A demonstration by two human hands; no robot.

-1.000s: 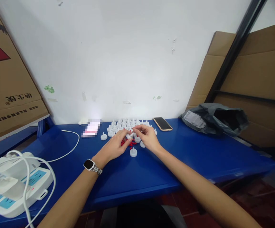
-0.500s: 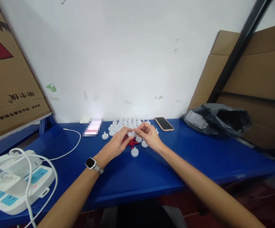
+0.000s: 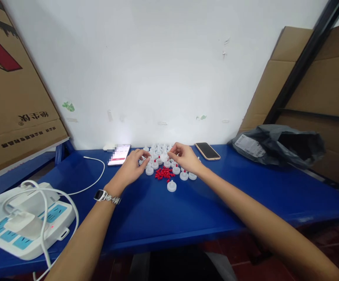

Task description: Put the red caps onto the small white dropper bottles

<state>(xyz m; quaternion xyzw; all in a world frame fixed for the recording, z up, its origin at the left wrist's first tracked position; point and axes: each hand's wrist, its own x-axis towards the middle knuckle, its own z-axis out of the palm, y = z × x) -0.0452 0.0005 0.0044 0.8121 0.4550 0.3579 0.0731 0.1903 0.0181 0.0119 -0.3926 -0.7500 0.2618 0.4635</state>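
My right hand (image 3: 185,157) is closed, thumb and forefinger pinched at the edge of a white plastic cap (image 3: 164,157) with a short spout, over the pile. On the left side of the pile, my left hand (image 3: 134,166) has its thumb and fingers apart and curved among the white caps (image 3: 149,170); its fingertips partly cover some of them. Small red pieces (image 3: 164,173) lie heaped in front of the pile. Several caps carry a red tip, such as one cap (image 3: 176,169) near my right hand. One plain white cap (image 3: 172,186) stands alone nearest me.
A lit phone (image 3: 119,154) lies left of the pile, and a dark-screened phone (image 3: 207,151) lies right. A power strip (image 3: 25,238) with white cables fills the left front of the blue table (image 3: 163,218). A grey plastic bag (image 3: 275,145) rests at the right.
My hands have parted from the cap they held together. The left hand has moved left to the pile's side; the right stays near the middle, uncovering red pieces and caps. The view has shifted slightly.
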